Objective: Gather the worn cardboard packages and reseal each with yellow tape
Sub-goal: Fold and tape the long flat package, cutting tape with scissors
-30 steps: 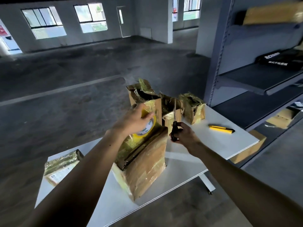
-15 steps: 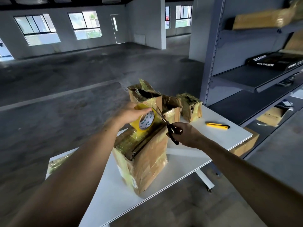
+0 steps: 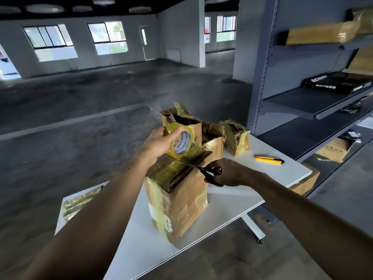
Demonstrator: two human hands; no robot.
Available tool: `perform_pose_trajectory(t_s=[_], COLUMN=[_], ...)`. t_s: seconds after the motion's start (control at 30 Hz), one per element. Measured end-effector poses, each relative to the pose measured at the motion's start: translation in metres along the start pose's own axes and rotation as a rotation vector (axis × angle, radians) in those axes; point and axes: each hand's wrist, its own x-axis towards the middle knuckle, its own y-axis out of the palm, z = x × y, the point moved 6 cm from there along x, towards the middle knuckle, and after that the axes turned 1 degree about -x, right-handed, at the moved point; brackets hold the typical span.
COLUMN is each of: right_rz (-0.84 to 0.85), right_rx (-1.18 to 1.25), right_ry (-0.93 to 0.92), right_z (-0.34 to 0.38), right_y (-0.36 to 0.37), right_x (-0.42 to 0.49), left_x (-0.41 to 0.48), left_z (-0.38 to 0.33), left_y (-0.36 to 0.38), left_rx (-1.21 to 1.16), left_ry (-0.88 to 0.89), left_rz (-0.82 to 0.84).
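A: White table (image 3: pixel 272 178). Tall cardboard package (image 3: pixel 181 199)?
B: Stood upright near the front edge, before smaller packages (image 3: pixel 236 138) at the far edge, top banded in yellow tape.
A: Left hand (image 3: pixel 159 144)?
B: Gripped the tape roll (image 3: pixel 180 141) just above that top.
A: Right hand (image 3: pixel 232 172)?
B: Curled through the loops of the scissors (image 3: pixel 210 171), blades reaching over the package top.
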Motion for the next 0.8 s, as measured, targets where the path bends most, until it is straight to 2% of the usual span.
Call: perform_pose_trajectory(t_s=[0.37,0.8], right_rz=[0.002,-0.072], right_rx=[0.040,-0.147], right_ry=[-0.043,-0.026], right_z=[0.027,0.041], right_y=[0.005,0.003], right_x=[0.022,0.030], left_x=[-0.003,-0.004], left_z=[-0.001,-0.001], left_y=[0.005,0.005], left_rx=[0.000,-0.030], left_ry=[0.063,0.088], left_rz=[-0.019,-0.050])
